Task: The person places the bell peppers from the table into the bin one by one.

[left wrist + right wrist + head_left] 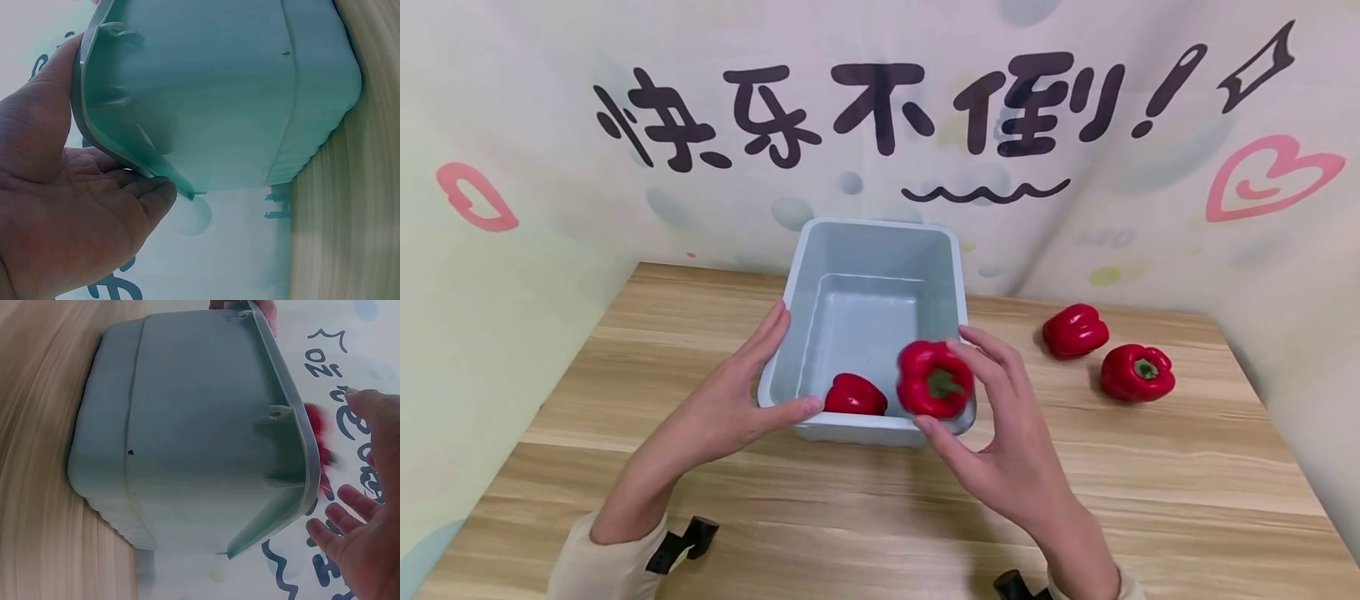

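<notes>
A light blue-grey plastic bin (868, 425) stands on the table. My left hand (730, 400) holds its near left corner, thumb on the front rim and fingers along the left side; in the left wrist view the fingers (153, 194) reach under the rim. One red bell pepper (855, 395) lies inside at the near end. A second bell pepper (928, 379), green stem facing me, is at the bin's near right corner, blurred in the right wrist view. Around it my right hand (1011, 425) has its fingers and thumb spread, and the right wrist view shows a gap between them and the pepper.
Two more red bell peppers, one lying on its side (1075, 331) and one with its stem toward me (1138, 372), sit on the wooden table (850, 517) right of the bin. A printed cloth (880, 108) hangs behind the table.
</notes>
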### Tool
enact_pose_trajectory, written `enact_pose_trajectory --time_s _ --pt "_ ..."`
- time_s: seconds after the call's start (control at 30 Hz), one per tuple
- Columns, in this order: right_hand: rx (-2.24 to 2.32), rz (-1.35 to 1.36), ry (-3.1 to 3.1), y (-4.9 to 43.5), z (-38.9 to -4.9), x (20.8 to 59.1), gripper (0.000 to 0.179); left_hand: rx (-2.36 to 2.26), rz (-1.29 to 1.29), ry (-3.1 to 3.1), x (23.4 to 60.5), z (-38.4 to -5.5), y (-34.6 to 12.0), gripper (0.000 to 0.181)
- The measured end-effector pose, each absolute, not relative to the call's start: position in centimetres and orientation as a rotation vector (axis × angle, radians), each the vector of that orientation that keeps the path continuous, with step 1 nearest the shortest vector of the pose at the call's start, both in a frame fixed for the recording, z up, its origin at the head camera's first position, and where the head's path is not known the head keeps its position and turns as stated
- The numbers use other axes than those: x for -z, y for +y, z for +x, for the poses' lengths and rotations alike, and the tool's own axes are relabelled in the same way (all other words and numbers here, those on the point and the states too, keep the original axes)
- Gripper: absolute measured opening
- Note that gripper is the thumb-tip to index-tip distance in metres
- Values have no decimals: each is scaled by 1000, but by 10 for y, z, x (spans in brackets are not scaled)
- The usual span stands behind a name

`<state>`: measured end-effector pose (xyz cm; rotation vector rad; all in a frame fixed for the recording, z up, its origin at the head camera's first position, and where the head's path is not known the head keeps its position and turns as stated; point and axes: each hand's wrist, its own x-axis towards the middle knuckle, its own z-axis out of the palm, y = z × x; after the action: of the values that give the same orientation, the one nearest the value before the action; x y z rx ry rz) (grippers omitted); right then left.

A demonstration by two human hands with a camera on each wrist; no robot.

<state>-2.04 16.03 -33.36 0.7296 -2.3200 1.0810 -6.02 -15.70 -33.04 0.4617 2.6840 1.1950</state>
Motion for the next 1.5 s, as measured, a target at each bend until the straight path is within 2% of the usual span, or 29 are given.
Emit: enact_pose_trajectory --time_s 0.5,0.87,1.23,1.5 --pt "-1031 682 -2358 169 -22 332 80 -1209 469 2693 333 -60 -157 110" --pt "-1044 676 -2320 173 -24 334 71 -1234 486 2689 334 -61 -156 110" --pt "-1030 641 -2338 179 -25 336 89 -1235 479 2677 333 -62 -155 111" --pt "-1062 627 -2337 183 -25 337 91 -1224 460 2672 333 -63 -154 111"
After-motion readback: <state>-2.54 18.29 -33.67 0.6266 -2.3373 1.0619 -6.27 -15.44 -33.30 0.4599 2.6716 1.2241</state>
